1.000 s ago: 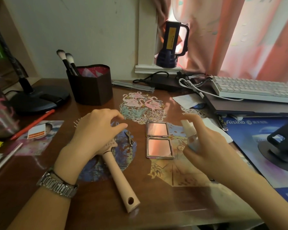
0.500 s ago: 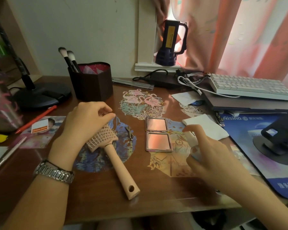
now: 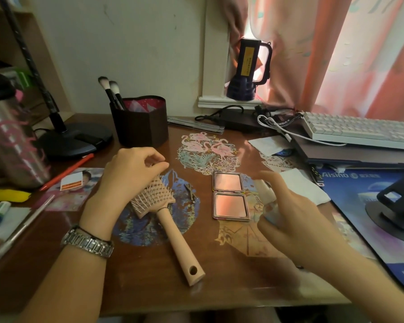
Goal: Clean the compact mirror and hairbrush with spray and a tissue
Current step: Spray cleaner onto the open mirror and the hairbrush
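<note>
A beige hairbrush (image 3: 160, 201) lies bristles-up on the brown desk (image 3: 219, 276), its handle pointing toward me. My left hand (image 3: 128, 176) hovers over the far-left edge of the brush head, fingertips pinched together at the bristles, with nothing visible in them. An open square compact mirror (image 3: 229, 198) lies flat to the right of the brush. My right hand (image 3: 296, 220) grips a small pale spray bottle (image 3: 265, 194) just right of the mirror, index finger raised over its top. A folded white tissue (image 3: 306, 187) lies behind that hand.
A dark holder with makeup brushes (image 3: 140, 122) and a lamp base (image 3: 75, 141) stand at the back left, a metal flask (image 3: 12, 141) at far left. A keyboard (image 3: 359, 131), cables and a phone stand (image 3: 397, 206) fill the right. A small clip (image 3: 191, 192) lies between brush and mirror.
My left hand has drawn back off the brush head, uncovering the bristles. My right hand has stayed beside the mirror with the spray bottle, sinking slightly.
</note>
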`<state>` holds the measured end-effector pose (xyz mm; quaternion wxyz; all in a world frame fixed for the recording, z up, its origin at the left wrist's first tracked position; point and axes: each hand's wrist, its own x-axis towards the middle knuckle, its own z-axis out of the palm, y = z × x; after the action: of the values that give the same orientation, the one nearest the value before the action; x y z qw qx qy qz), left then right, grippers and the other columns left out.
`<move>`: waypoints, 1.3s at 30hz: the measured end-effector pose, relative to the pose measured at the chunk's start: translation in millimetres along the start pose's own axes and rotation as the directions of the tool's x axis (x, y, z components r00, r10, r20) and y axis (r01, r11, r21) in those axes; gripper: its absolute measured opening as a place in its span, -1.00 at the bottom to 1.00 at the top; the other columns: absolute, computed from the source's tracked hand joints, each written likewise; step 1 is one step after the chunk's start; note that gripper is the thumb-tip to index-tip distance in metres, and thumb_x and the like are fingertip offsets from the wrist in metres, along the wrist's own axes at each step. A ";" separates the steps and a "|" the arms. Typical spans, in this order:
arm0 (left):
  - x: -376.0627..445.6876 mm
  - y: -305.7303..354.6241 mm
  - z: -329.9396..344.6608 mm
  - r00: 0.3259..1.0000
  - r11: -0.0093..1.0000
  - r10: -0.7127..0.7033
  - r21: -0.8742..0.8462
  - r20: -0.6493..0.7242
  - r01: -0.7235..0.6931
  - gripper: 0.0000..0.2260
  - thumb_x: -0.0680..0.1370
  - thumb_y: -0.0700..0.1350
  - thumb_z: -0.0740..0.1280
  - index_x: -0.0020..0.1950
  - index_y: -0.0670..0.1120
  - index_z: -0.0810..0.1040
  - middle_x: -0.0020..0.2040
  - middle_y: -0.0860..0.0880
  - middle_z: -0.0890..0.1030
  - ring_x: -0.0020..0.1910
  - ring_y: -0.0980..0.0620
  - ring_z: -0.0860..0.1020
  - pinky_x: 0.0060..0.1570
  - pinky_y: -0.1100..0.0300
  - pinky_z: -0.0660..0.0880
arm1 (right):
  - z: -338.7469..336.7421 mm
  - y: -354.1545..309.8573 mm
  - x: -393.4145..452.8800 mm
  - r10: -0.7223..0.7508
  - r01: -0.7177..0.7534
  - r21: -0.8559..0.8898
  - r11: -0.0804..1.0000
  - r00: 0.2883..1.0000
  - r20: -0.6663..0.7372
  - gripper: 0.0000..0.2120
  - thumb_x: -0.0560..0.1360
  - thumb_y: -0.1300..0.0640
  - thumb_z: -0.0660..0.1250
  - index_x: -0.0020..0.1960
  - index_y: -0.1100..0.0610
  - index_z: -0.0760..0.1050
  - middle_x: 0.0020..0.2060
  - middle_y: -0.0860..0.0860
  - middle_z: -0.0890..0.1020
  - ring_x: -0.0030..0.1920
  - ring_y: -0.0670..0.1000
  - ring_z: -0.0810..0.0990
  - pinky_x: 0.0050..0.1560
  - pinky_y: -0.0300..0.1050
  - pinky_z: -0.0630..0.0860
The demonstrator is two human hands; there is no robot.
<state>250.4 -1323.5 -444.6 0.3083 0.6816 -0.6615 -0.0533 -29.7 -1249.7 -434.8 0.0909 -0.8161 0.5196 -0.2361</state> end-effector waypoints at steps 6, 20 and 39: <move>-13.1 -3.7 -20.5 0.998 0.997 0.029 -0.076 -0.048 -0.033 -0.86 0.47 0.03 0.37 0.00 0.07 0.63 -0.07 0.13 0.60 -0.05 0.15 0.53 -0.11 0.15 0.49 | 4.0 -24.1 20.3 -0.109 0.111 0.052 0.992 0.993 -0.036 -0.44 0.43 0.15 0.29 0.24 -0.20 0.06 -0.27 -0.13 0.45 -0.23 -0.02 0.51 -0.24 0.04 0.53; -41.9 -49.8 -16.3 0.995 0.997 -0.026 -0.076 -0.096 0.019 -0.85 0.47 -0.01 0.38 0.03 0.05 0.63 0.02 0.10 0.63 0.00 0.16 0.53 -0.15 0.39 0.35 | 41.0 -33.1 40.6 -0.095 0.095 0.002 0.995 0.993 0.068 -0.53 0.43 0.16 0.27 0.13 -0.13 0.05 -0.38 -0.15 0.36 -0.41 -0.10 0.40 -0.49 -0.18 0.25; -58.1 -59.2 -16.5 0.998 0.992 0.048 -0.118 -0.040 -0.053 -0.86 0.46 0.00 0.39 -0.01 0.06 0.65 0.00 0.10 0.63 0.03 0.15 0.54 0.07 0.14 0.46 | 33.4 -63.6 6.3 -0.194 0.174 0.125 0.977 0.965 0.174 -0.49 0.41 0.11 0.30 0.16 -0.26 0.10 -0.26 -0.12 0.50 -0.29 -0.09 0.50 -0.32 -0.05 0.50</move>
<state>302.9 -1267.2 -479.8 0.3617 0.6459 -0.6684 -0.0721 39.8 -1230.4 -437.0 0.1607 -0.8731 0.4171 -0.1945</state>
